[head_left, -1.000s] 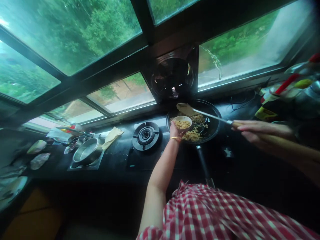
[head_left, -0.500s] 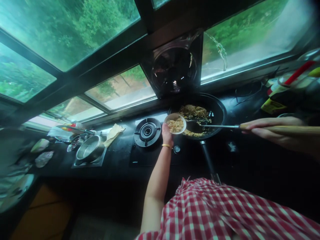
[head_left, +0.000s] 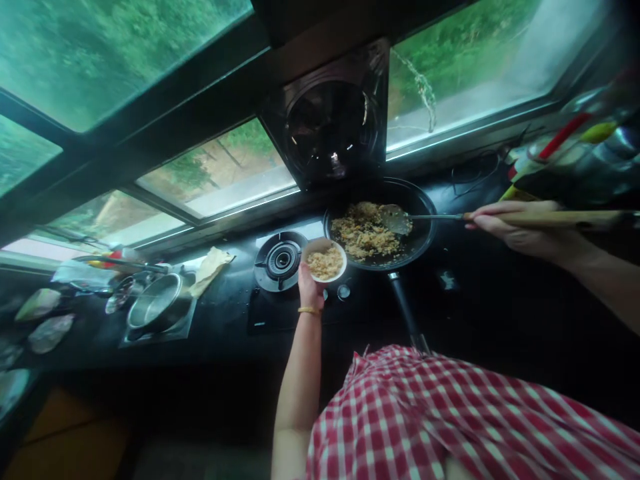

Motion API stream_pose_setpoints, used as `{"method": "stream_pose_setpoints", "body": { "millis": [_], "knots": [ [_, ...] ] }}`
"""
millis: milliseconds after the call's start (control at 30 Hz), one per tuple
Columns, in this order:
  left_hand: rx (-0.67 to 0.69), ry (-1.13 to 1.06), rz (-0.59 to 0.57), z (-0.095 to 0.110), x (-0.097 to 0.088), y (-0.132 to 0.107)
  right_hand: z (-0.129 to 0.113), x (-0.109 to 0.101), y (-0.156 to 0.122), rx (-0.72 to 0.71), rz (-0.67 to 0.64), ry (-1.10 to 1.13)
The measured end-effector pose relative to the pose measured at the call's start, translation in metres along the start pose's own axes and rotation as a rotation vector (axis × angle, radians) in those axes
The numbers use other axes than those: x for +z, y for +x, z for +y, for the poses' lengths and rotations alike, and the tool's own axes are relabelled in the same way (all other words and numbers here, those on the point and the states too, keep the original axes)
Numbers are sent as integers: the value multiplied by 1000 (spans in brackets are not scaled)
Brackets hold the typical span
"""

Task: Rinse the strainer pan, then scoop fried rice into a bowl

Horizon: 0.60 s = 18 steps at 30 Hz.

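we can read no words, labels, brand names or numbers here. a small pale mark sits on the front edge of the stove (head_left: 260,313), beside the burner (head_left: 278,260), but it is too blurred to make out.

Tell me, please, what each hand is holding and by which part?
The left hand holds a bowl from underneath; the right hand grips a spatula by its wooden handle.
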State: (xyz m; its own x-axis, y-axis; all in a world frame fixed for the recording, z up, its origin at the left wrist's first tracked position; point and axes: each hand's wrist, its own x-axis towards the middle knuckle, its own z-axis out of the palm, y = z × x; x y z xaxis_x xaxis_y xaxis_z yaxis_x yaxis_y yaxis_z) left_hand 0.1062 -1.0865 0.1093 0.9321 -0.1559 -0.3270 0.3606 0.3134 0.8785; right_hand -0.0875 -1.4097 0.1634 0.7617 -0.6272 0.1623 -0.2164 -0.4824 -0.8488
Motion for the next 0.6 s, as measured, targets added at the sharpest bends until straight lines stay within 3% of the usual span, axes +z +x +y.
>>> {"method": "stream_pose_setpoints", "body": {
  "millis": [100, 200, 300, 467, 600],
  "knots": [
    [-17, 9, 26, 0, -4, -5, 2, -2, 6, 76, -8, -70],
    [-33, 31, 43, -1, -6, -7, 8, 5, 10, 275, 41, 118],
    [-50, 46, 47, -3, -8, -8, 18, 28, 6, 447, 111, 428],
    [-62, 85, 68, -4, -9, -9, 37, 75, -10, 613, 170, 731],
    [-57, 117, 64, -1, -5, -10, 48, 69, -17, 638, 217, 803]
  ]
}}
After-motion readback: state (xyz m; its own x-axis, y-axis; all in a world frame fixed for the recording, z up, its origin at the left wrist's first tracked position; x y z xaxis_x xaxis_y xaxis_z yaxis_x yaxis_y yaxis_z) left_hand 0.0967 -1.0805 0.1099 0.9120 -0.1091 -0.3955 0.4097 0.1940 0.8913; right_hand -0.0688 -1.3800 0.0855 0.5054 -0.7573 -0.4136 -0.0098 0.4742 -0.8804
